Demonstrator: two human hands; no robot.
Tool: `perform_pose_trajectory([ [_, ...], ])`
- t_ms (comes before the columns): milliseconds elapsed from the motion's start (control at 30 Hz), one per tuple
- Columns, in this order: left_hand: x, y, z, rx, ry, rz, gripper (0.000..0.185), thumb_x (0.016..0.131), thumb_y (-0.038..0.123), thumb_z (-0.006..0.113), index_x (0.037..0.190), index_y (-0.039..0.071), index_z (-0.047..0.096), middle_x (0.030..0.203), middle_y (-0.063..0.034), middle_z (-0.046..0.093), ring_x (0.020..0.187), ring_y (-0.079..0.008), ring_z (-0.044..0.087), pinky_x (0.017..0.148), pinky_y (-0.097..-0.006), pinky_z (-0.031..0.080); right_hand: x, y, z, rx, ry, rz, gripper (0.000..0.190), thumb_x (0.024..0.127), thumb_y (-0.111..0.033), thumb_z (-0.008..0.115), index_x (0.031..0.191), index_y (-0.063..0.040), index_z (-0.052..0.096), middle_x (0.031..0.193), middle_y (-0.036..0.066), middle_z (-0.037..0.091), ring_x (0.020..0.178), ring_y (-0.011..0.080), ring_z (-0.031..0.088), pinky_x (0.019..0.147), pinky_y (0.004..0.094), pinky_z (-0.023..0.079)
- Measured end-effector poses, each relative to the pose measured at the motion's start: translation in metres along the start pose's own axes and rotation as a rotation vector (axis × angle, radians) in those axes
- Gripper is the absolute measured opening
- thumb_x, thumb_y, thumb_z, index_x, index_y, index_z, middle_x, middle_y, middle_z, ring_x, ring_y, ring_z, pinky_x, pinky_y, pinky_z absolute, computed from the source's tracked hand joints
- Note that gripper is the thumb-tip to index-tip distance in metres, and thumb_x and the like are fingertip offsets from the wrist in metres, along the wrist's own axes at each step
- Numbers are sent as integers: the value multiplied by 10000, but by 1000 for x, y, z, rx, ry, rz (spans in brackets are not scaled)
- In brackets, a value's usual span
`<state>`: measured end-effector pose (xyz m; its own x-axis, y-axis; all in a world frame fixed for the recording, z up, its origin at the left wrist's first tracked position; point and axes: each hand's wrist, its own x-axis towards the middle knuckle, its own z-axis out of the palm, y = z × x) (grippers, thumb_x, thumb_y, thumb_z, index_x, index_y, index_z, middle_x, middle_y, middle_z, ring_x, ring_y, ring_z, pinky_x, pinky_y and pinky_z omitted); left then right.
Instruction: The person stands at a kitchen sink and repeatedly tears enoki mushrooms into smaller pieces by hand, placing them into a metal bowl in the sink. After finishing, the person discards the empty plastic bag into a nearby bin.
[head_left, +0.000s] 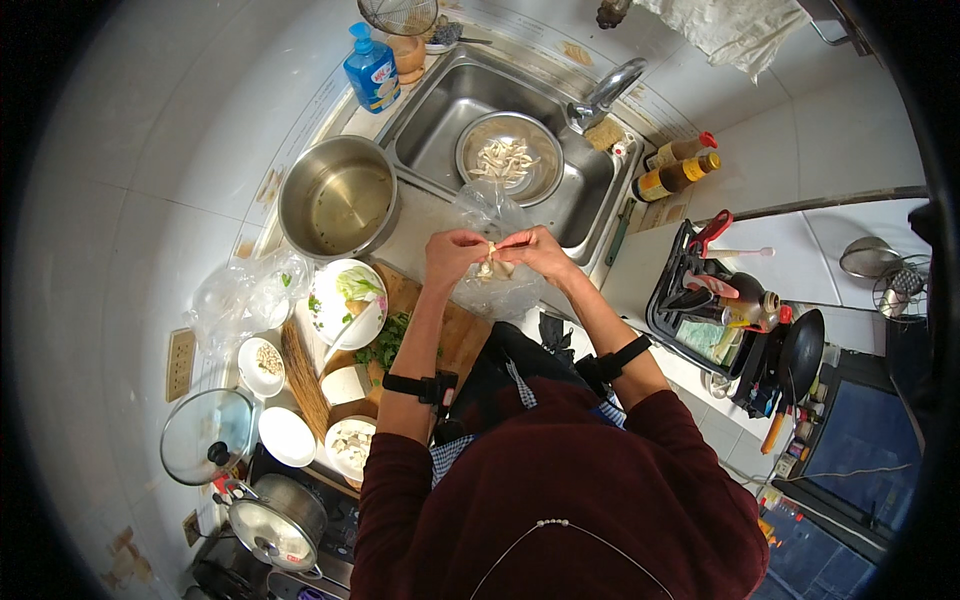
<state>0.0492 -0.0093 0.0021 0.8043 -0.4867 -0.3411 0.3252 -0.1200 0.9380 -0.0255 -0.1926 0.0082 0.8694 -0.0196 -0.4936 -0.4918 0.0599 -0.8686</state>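
Observation:
My left hand (457, 259) and my right hand (534, 253) meet at the counter's front edge, fingertips pinching a pale mushroom piece (491, 259) between them. Below the fingers more pale mushroom pieces lie on a clear plastic bag (510, 296), which reaches up to the sink's rim. Just beyond, a steel bowl (553, 176) in the sink (427, 139) holds torn pale strips, probably mushroom. Left of my hands a wooden cutting board (465, 330) carries green herbs (386, 341) and a white block (346, 386), perhaps tofu; my left forearm covers part of it.
A large steel pot (339, 197) with some liquid stands left of the sink. Nearby are a floral bowl (349, 304) with vegetables, small white bowls (287, 436) and a lidded pot (277, 525). A faucet (607, 94), sauce bottles (679, 176) and a black rack (667, 300) are on the right.

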Motion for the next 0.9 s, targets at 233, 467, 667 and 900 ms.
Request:
perform_pose_trajectory([
  [233, -2, -1, 1, -109, -8, -73, 107, 753, 51, 710, 821, -31, 718, 742, -74, 683, 656, -117, 644, 619, -214, 517, -8, -9, -2, 213, -27, 142, 213, 793, -110, 763, 974, -7, 714, 891, 34, 709, 804, 89, 636, 656, 203, 485],
  [467, 2, -37, -17, -388, -78, -42, 136, 793, 48, 692, 892, -45, 684, 825, -84, 677, 721, -146, 655, 693, -244, 561, -7, -5, -14, 506, -112, 200, 224, 868, -85, 675, 1063, 22, 654, 995, 96, 693, 888, 165, 679, 785, 279, 567],
  [667, -9, -4, -13, 454, -40, -84, 161, 830, 124, 684, 941, 10, 711, 841, -63, 695, 760, -144, 661, 672, -251, 563, -8, 3, -26, 614, -46, 97, 216, 911, -49, 610, 1116, 19, 620, 1107, 128, 673, 990, 200, 668, 822, 327, 578],
  [900, -9, -9, 4, 18, -55, 52, 273, 869, 241, 687, 1034, 23, 697, 910, -49, 696, 788, -128, 651, 636, -242, 535, -6, 5, -19, 605, 17, 5, 205, 897, -67, 646, 1094, -9, 635, 1031, 59, 686, 904, 142, 669, 800, 273, 562],
])
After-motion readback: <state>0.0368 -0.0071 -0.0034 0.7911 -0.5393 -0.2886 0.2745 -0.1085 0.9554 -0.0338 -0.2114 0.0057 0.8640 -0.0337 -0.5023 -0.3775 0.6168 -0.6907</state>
